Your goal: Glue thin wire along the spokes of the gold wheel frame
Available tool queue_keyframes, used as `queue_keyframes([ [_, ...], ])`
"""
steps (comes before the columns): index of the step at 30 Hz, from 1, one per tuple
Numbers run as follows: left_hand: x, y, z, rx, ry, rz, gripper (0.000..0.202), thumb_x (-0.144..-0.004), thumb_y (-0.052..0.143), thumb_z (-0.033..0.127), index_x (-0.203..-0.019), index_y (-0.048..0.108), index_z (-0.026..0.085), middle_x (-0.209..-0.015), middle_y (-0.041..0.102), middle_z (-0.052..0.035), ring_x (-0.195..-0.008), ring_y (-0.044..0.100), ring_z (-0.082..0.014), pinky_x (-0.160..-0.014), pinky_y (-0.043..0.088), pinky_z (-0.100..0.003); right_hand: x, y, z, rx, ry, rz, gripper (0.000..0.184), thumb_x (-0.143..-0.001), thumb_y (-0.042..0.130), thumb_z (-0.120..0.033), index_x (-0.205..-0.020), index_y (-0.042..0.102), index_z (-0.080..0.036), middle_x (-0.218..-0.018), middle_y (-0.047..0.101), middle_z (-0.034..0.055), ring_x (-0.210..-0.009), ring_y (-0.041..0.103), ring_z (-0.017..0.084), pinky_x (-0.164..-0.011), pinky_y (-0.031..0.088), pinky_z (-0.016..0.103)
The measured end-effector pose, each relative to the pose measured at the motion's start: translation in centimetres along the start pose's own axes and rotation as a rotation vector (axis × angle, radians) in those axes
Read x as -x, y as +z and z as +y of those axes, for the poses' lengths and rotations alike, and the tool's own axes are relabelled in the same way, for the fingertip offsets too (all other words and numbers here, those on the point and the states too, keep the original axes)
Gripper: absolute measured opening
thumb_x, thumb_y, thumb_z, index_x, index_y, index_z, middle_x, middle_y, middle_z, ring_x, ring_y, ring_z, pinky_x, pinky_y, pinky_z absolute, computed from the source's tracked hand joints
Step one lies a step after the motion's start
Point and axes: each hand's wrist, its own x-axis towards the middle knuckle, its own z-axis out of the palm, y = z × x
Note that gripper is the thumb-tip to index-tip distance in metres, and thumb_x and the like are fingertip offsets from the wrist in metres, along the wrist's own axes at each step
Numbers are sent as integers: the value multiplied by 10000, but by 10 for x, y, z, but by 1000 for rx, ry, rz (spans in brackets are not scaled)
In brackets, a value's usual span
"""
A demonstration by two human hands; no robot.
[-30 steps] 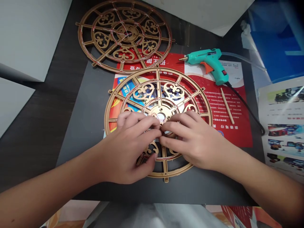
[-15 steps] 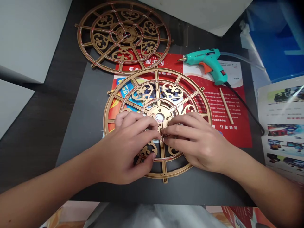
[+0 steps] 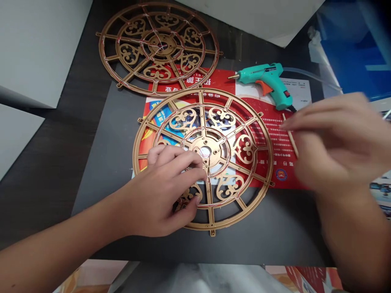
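A round gold wheel frame [image 3: 249, 211] with spokes and scrollwork lies flat in front of me, thin red and white wire running along its rings. My left hand [image 3: 174, 183] rests on its left half, fingers curled over the frame and fingertips pressed at the lower edge of the hub [image 3: 214, 146]. Whether those fingertips also pin the wire is hidden. Off to the right, my right hand [image 3: 339, 142] is smeared by motion. Its fingertips are over the upper part of a thin wooden stick [image 3: 291, 138]; contact cannot be made out.
A second gold wheel frame [image 3: 111, 71] lies behind, slightly overlapping the first. A teal hot glue gun [image 3: 269, 79] with an orange trigger rests on a red printed sheet [image 3: 259, 167]. White boxes [image 3: 253, 16] stand at the back and left. A grey board [image 3: 122, 248] lies underneath.
My right hand has left the wheel's hub and swung right to the wooden stick. My left hand stays in place on the wheel frame.
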Motion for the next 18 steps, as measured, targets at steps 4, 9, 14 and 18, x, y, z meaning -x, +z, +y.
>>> queue_keyframes([
  [4,1,1,0,-5,-11,2,201,-987,568,264,-1177,634,275,-1260,691,-36,-1144,585,-267,-985,318,-477,-3,-7,40,366,498,-3,149,-806,727,-155,-952,742,-183,-972,772,98,-788,631,188,-723,481,376],
  [9,1,2,0,-15,-12,9,203,-997,558,265,-1183,638,272,-1249,682,-34,-1156,573,-268,-989,313,-475,-5,-2,62,373,801,-208,410,-879,750,-325,-1255,746,-160,-1191,753,132,-833,607,176,-788,506,398],
  [14,1,2,0,-6,-8,18,206,-1005,550,255,-1188,641,274,-1247,681,-34,-1146,573,-262,-992,313,-478,-23,-2,76,344,747,-389,606,-918,726,-433,-1486,660,-232,-1403,692,130,-986,665,233,-897,548,459],
  [18,1,1,-1,-7,-4,30,231,-990,566,246,-1202,651,277,-1243,687,-27,-1172,583,-271,-995,321,-480,-50,13,81,317,828,-484,616,-913,737,-235,-1518,630,-189,-1338,704,141,-1017,699,248,-980,566,479],
])
